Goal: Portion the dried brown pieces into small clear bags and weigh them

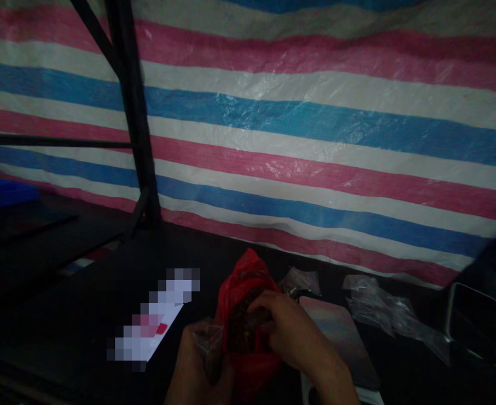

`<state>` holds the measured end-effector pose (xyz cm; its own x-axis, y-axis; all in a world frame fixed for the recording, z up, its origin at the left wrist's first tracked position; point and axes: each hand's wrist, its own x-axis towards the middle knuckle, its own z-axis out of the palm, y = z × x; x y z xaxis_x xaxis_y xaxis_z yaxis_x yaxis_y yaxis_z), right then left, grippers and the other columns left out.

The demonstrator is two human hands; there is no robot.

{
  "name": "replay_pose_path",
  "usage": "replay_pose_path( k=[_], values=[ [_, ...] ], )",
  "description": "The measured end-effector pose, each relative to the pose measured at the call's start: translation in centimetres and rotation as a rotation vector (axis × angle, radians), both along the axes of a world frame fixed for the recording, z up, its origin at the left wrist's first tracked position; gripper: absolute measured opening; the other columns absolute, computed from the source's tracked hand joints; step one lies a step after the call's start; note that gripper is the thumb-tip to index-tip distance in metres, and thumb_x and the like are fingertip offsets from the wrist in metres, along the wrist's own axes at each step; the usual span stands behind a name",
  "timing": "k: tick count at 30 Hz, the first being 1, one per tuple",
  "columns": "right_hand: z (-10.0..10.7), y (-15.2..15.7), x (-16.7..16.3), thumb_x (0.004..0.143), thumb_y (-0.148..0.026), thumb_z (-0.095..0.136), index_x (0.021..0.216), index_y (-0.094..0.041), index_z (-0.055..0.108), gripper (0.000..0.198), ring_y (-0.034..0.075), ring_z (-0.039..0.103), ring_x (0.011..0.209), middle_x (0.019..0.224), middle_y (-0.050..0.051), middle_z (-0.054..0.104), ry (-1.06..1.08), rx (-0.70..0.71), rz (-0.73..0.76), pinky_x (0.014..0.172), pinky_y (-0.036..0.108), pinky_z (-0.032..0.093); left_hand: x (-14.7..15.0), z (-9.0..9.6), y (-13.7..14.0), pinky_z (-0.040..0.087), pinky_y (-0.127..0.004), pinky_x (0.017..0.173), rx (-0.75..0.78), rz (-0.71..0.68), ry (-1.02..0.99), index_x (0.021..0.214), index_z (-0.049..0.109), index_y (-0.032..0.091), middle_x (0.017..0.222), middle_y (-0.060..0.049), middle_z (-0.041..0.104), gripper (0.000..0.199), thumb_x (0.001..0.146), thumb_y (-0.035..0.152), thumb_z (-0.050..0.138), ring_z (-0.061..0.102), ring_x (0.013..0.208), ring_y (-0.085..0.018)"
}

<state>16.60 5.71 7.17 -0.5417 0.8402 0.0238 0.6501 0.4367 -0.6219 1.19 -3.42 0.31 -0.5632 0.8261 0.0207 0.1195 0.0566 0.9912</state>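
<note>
A red plastic bag (241, 270) stands with its mouth open at the front middle of the dark table. Small dark brown pieces (241, 332) fill it; their kind is too dim to tell. Reaching in from the right, my right hand (287, 329) has its fingers bent among the pieces, and the fingertips are partly hidden. Just left of the red bag, my left hand (197, 365) is closed around a small clear plastic bag (209, 340), which has something dark low inside it. Right of the red bag lies a flat scale (340, 337) with a silvery plate, partly behind my right forearm.
Crumpled clear plastic bags (393, 309) lie right of the scale, near a phone (474, 323). Behind the scale rests a small clear packet (302, 281). A pale, blurred-out strip (155, 320) lies left. A dark metal post (132, 112) stands before a striped sheet (315, 129).
</note>
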Motion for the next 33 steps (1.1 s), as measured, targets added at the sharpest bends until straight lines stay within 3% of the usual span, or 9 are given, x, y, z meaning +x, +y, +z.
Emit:
replay_pose_path(
  k=[3, 6, 10, 15, 21, 26, 33],
  values=[
    [-0.5, 0.0, -0.1, 0.064, 0.010, 0.053, 0.111, -0.024, 0.079, 0.064, 0.022, 0.071, 0.119, 0.122, 0.003, 0.079, 0.021, 0.007, -0.022, 0.103, 0.032, 0.048, -1.0, 0.5, 0.6, 0.064, -0.041, 0.077, -0.009, -0.052, -0.063, 0.105, 0.057, 0.025, 0.098, -0.006, 0.073, 0.043, 0.067, 0.037, 0.072, 0.076, 0.092, -0.030],
    [-1.0, -0.1, -0.3, 0.068, 0.008, 0.056, 0.114, -0.027, 0.079, 0.062, 0.022, 0.070, 0.120, 0.123, 0.002, 0.079, 0.065, -0.024, -0.030, 0.102, 0.032, 0.049, -1.7, 0.8, 0.9, 0.062, -0.036, 0.069, 0.017, -0.008, -0.022, 0.102, 0.057, 0.025, 0.091, -0.003, 0.072, 0.039, 0.068, 0.035, 0.073, 0.072, 0.081, -0.025],
    [-1.2, -0.3, -0.9, 0.071, 0.005, 0.058, 0.108, -0.026, 0.080, 0.053, 0.023, 0.074, 0.112, 0.114, 0.003, 0.082, 0.114, -0.045, -0.059, 0.095, 0.031, 0.051, -1.7, 1.0, 1.3, 0.060, -0.033, 0.065, 0.033, -0.036, -0.061, 0.099, 0.058, 0.025, 0.084, 0.001, 0.071, 0.037, 0.066, 0.032, 0.073, 0.070, 0.075, -0.022],
    [-1.4, 0.0, -1.3, 0.075, 0.004, 0.058, 0.105, -0.025, 0.081, 0.049, 0.020, 0.076, 0.095, 0.101, 0.002, 0.082, 0.228, -0.082, -0.037, 0.088, 0.028, 0.052, -1.3, 2.3, 1.8, 0.058, -0.030, 0.060, 0.085, 0.041, -0.113, 0.090, 0.058, 0.024, 0.076, 0.003, 0.068, 0.036, 0.058, 0.035, 0.073, 0.068, 0.068, -0.020],
    [-1.7, 0.4, -1.1, 0.079, 0.000, 0.056, 0.105, -0.025, 0.080, 0.043, 0.020, 0.074, 0.090, 0.099, 0.000, 0.081, 0.299, -0.092, -0.039, 0.086, 0.030, 0.053, -1.7, 1.9, 2.1, 0.059, -0.031, 0.066, 0.132, 0.020, -0.093, 0.091, 0.060, 0.024, 0.080, 0.001, 0.070, 0.038, 0.065, 0.042, 0.081, 0.069, 0.073, -0.021],
    [-1.9, 0.4, -0.7, 0.077, 0.003, 0.054, 0.108, -0.024, 0.078, 0.048, 0.021, 0.075, 0.103, 0.111, 0.003, 0.081, 0.302, -0.102, -0.016, 0.092, 0.031, 0.054, -1.8, 1.4, 2.3, 0.059, -0.030, 0.067, 0.129, 0.010, -0.085, 0.093, 0.062, 0.023, 0.086, 0.000, 0.072, 0.040, 0.069, 0.044, 0.085, 0.072, 0.078, -0.022],
    [-1.9, 0.9, 0.0, 0.078, 0.002, 0.054, 0.105, -0.019, 0.076, 0.041, 0.022, 0.076, 0.105, 0.108, 0.005, 0.082, 0.470, -0.184, -0.013, 0.094, 0.033, 0.055, -0.7, 1.4, 3.3, 0.061, -0.031, 0.068, 0.215, 0.019, -0.176, 0.091, 0.058, 0.024, 0.081, 0.002, 0.070, 0.041, 0.067, 0.041, 0.085, 0.072, 0.074, -0.021]
  ],
)
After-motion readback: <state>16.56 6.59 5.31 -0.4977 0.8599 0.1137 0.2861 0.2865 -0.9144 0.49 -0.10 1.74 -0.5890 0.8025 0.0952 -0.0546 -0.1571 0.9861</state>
